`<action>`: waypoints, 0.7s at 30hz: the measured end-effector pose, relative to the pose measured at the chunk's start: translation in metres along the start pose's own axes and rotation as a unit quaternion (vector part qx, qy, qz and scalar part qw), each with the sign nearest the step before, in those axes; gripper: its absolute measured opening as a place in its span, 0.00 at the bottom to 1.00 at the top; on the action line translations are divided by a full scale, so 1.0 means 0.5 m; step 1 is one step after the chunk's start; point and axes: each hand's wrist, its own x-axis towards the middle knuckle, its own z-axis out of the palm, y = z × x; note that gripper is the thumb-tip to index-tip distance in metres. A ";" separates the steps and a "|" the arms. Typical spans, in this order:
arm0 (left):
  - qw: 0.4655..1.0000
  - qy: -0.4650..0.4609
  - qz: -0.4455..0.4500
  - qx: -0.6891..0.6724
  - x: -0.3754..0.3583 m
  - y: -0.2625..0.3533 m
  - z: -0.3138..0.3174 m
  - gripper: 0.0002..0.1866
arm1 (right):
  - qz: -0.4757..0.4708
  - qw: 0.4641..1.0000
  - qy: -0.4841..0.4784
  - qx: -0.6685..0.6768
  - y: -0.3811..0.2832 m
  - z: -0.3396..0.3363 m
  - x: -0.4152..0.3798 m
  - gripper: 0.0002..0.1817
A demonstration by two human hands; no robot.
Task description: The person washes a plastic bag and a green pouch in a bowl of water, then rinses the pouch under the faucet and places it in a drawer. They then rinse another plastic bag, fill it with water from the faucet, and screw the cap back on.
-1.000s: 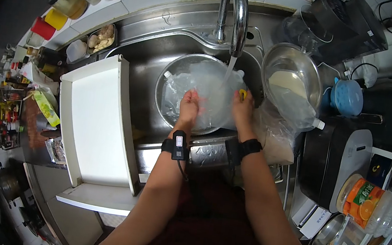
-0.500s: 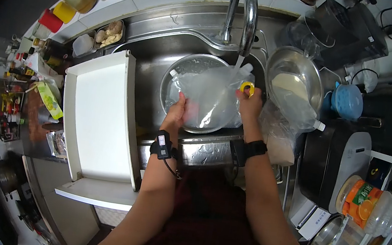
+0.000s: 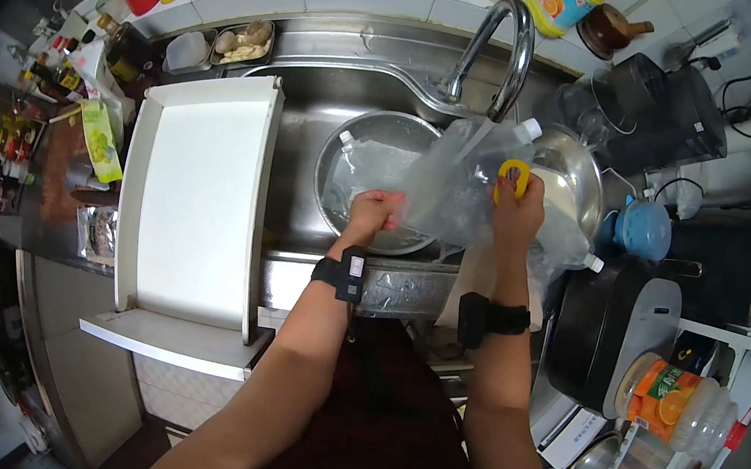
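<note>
Pouch has swung to the right since the last frame: both hands had the clear pouch (image 3: pixel 448 182) over the basin, and now it reaches past the sink's right edge, partly in front of the second bowl. Count so far: three capped pouches, each with one white cap. One's in the hands, a second pouch (image 3: pixel 376 165) lies in the metal basin (image 3: pixel 320 174) in the sink (image 3: pixel 301 133), and a third pouch (image 3: pixel 560 230) sits in the steel bowl (image 3: pixel 599 184) right of the sink. So two metal vessels, plus one tap (image 3: pixel 519 58) running water onto the held pouch.

Left hand (image 3: pixel 373 214) is over the basin's near side, fingers curled almost shut, pinching the pouch's near left edge. Right hand (image 3: pixel 519 205) is higher and further right, fingers wrapped closed around one yellow ring (image 3: pixel 512 179) up against the pouch's right side. Both forearms come up from the near side, the left angled inward and the right pretty much straight ahead, with one black band on each wrist. One white tray (image 3: pixel 196 200) lies left of the basin, over the sink's left side.
</note>
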 end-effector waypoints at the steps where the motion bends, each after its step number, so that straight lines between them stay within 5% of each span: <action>1: 1.000 0.001 -0.003 0.028 0.001 0.002 0.002 0.06 | 0.002 1.000 -0.003 0.022 -0.007 -0.001 0.000 0.11; 2: 0.998 0.002 -0.007 0.058 0.000 0.002 0.003 0.07 | 0.001 0.999 -0.002 0.038 -0.012 -0.004 0.002 0.10; 5: 0.969 -0.091 -0.019 -0.228 0.013 -0.020 0.002 0.13 | 0.006 0.997 0.007 0.074 -0.031 -0.018 0.009 0.10; 8: 0.937 -0.128 -0.002 -0.326 -0.005 -0.013 0.008 0.19 | 0.006 0.997 0.021 0.077 -0.057 -0.032 0.009 0.09; 21: 0.981 -0.046 0.027 -0.187 -0.025 -0.025 0.015 0.12 | -0.008 0.997 -0.023 0.074 -0.039 -0.055 -0.031 0.10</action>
